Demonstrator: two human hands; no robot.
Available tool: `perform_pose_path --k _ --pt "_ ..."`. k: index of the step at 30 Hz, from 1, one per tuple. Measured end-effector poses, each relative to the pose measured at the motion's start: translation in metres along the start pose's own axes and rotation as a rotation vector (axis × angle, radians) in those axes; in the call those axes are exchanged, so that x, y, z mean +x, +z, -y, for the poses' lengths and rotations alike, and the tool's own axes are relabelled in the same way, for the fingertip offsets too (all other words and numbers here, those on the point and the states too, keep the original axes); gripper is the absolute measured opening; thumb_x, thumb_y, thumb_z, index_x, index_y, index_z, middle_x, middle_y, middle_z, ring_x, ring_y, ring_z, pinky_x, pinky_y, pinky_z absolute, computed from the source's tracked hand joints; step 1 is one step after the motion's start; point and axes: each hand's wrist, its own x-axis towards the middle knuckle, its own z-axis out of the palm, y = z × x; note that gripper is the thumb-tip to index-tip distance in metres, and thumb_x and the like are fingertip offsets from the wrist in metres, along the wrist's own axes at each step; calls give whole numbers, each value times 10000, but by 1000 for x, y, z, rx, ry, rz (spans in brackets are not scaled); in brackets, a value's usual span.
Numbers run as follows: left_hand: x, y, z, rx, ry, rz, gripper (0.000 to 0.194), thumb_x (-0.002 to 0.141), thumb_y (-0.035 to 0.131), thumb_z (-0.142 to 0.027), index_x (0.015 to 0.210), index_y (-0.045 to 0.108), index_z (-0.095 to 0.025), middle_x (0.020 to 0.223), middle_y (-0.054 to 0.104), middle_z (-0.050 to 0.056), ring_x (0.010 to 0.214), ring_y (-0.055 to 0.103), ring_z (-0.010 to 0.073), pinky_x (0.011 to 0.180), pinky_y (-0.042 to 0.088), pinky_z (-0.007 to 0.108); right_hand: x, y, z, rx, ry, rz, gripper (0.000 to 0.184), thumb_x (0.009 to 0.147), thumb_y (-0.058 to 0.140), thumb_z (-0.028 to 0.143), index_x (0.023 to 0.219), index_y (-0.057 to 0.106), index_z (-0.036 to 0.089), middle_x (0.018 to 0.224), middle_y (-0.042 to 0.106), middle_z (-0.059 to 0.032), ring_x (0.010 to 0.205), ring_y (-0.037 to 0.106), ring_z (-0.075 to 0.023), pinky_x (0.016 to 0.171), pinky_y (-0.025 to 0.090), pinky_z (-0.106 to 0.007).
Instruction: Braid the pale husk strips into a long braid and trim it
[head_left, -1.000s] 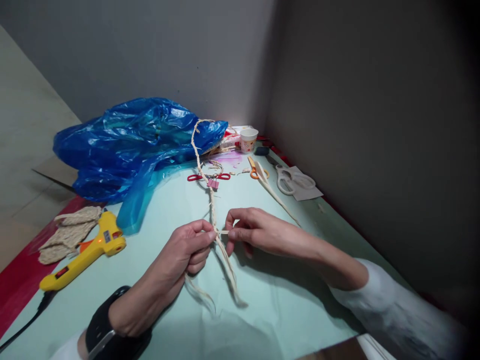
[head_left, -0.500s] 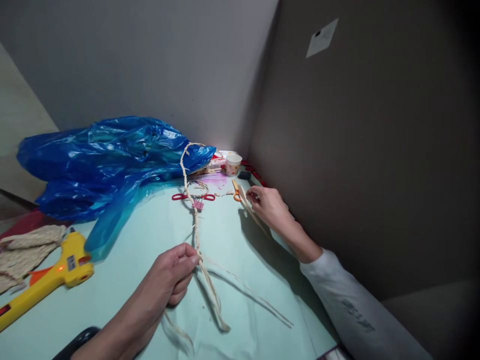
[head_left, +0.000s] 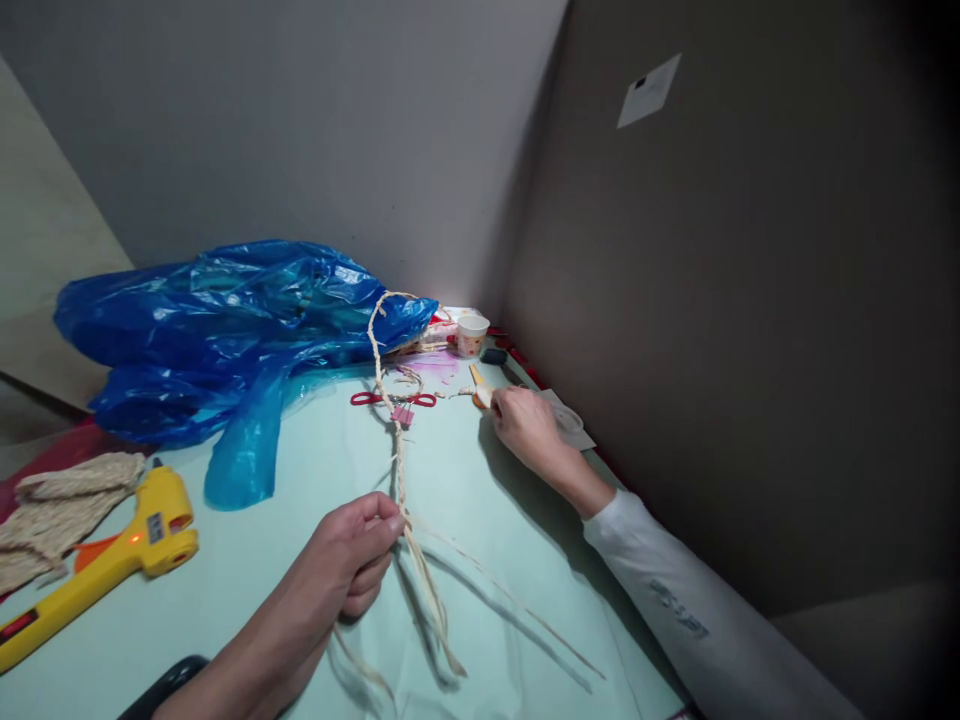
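A pale braided straw cord (head_left: pixel 400 470) runs from the blue bag down the mint-green table sheet (head_left: pixel 487 560), with loose strands fanning out near me. My left hand (head_left: pixel 352 555) pinches the braid where the plait ends, fingers closed on it. My right hand (head_left: pixel 527 425) is stretched to the far right of the table, fingers curled over the orange-handled scissors (head_left: pixel 475 386) and a pale strip lying there. What it grips is mostly hidden under the hand.
A crumpled blue plastic bag (head_left: pixel 217 335) fills the back left. A yellow glue gun (head_left: pixel 112 560) and woven straw pieces (head_left: pixel 52 510) lie at the left. Red scissors (head_left: pixel 391 399), a pink clip, a paper cup (head_left: pixel 472 335) and white scissors on paper (head_left: pixel 570 420) sit by the wall corner.
My right hand let go of the strand beside the braid and reached away to the orange scissors at the far right. The left hand kept its pinch on the braid.
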Motion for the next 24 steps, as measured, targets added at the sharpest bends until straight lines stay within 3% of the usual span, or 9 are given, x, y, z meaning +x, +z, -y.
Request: perform_pose_path --k 3,5,8,10,15,17,20,24 --pt "0 1 -2 -8 6 4 295 792 641 -387 748 409 -210 461 174 -149 421 45 21 396 26 190 -11 -17 0 195 -116 71 129 840 466 224 854 581 166 838 638 -47 738 579 -152 624 391 -237" --pt "-1 1 -2 -6 10 4 287 796 636 -378 752 409 -208 466 176 -148 423 47 22 398 27 191 -20 -25 3 529 -177 169 126 836 458 268 821 540 173 810 621 -26 689 554 -125 590 389 -223" --pt "-1 1 -2 -8 18 2 282 804 629 -379 759 410 -206 481 176 -142 428 55 27 399 31 196 -31 -30 12 1092 -176 459 92 796 508 266 797 479 179 805 633 -44 717 585 -137 632 429 -239" --pt "-2 2 -2 -9 18 -1 273 809 624 -370 760 412 -204 491 175 -137 435 58 33 401 37 203 -37 -30 19 1253 -157 619 132 804 545 279 835 456 187 816 641 -46 662 577 -120 590 427 -232" --pt "-5 3 -3 0 29 4 218 837 599 -329 783 436 -195 512 178 -126 447 65 41 408 46 216 -48 -27 32 1210 -294 632 263 851 598 400 933 560 153 707 505 31 514 325 -49 439 234 -184" --pt "-5 3 -3 -2 32 1 201 845 595 -318 799 445 -191 527 190 -120 451 73 43 409 48 219 -51 -26 35 1156 -362 640 334 886 548 451 934 620 129 640 427 43 528 317 -58 455 234 -190" --pt "-6 2 -3 1 22 -1 189 853 590 -307 802 452 -187 541 195 -113 457 74 45 409 51 225 -54 -26 39 1046 -413 647 430 926 456 508 920 654 127 606 426 34 545 351 -73 491 267 -205" --pt "-7 2 -4 1 28 6 185 869 567 -303 776 466 -178 553 195 -106 462 80 45 412 59 226 -59 -32 43 786 -492 605 570 949 345 563 739 664 140 598 422 22 554 389 -81 549 313 -231"
